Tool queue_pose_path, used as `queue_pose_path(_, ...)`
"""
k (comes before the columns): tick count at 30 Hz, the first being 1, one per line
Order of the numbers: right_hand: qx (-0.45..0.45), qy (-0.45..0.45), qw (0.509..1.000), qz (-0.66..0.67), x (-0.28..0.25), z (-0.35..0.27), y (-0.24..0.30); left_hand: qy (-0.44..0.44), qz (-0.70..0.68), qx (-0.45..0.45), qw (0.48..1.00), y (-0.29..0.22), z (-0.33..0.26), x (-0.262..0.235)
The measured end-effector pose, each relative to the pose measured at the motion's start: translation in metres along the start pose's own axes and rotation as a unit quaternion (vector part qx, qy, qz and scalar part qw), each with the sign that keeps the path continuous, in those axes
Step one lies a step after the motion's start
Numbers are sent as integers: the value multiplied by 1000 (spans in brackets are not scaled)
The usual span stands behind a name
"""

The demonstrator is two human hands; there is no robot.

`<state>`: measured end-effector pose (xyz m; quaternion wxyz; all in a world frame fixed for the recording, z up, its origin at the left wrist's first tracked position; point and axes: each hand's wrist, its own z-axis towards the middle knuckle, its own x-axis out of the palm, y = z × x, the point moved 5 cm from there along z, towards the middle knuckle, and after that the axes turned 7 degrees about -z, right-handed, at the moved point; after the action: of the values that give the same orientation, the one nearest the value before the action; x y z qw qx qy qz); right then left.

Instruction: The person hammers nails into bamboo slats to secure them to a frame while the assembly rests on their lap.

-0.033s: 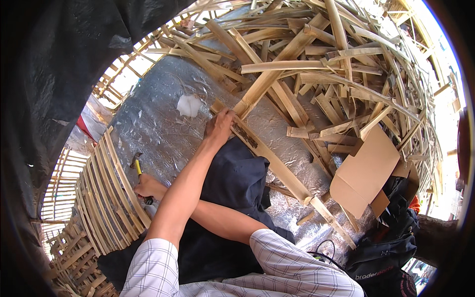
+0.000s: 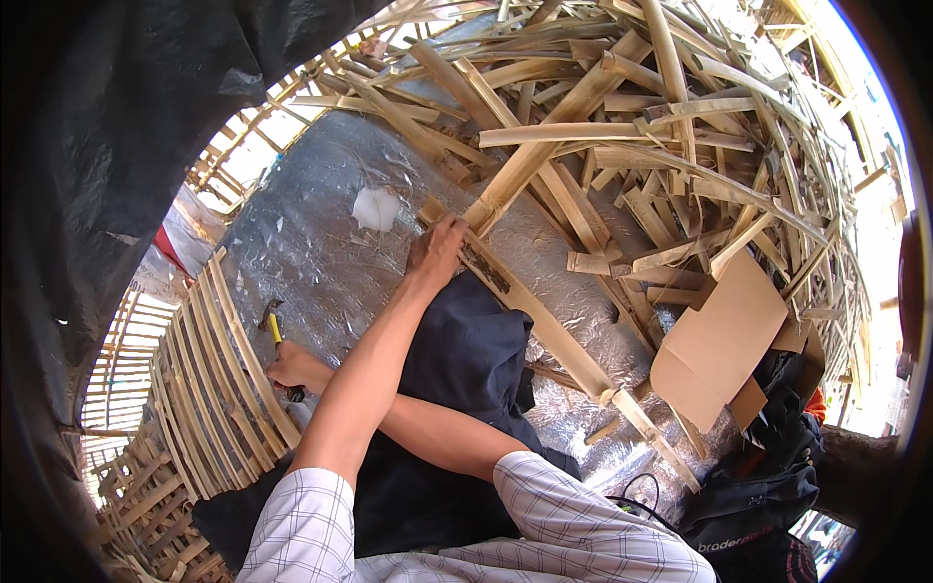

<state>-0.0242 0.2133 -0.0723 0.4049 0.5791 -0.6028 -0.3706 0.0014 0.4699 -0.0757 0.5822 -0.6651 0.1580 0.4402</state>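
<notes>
My left hand reaches forward, fingers curled on the near end of a long bamboo slat. The slat lies diagonally across a silver foil sheet. My right arm crosses under the left arm to the left side. There my right hand grips a hammer with a yellow handle, its head pointing away from me over the foil. A dark blue cloth lies under both arms.
A big tangled heap of bamboo strips fills the far side. A curved panel of bamboo slats stands at the left. Brown cardboard and a black bag sit right. Black tarp hangs upper left. A white scrap lies on the foil.
</notes>
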Motion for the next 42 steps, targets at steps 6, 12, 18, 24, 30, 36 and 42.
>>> queue_pose_path(6, -16, 18, 996, 89, 10, 11, -12, -59, 49, 86, 993, 13, -2, 4)
queue_pose_path(12, 6, 41, 997, 70, 5, 15, -19, -131, 46, 109, 984, 14, -5, 7)
queue_pose_path(18, 41, 47, 989, 135, 6, 10, -18, -114, 59, 129, 983, 37, -6, 14)
queue_pose_path(24, 17, 54, 992, 114, 18, 6, -16, -171, -2, 169, 971, 38, -17, -2)
queue_pose_path(30, 23, 38, 998, 36, 14, 6, -19, -128, -77, 83, 985, 34, -17, -11)
queue_pose_path(36, 24, 12, 999, 31, 20, 20, -33, -117, -76, 59, 989, 30, -15, -12)
queue_pose_path(42, -7, -3, 1000, -31, 20, 21, -29, -122, -50, 94, 987, 26, -18, -13)
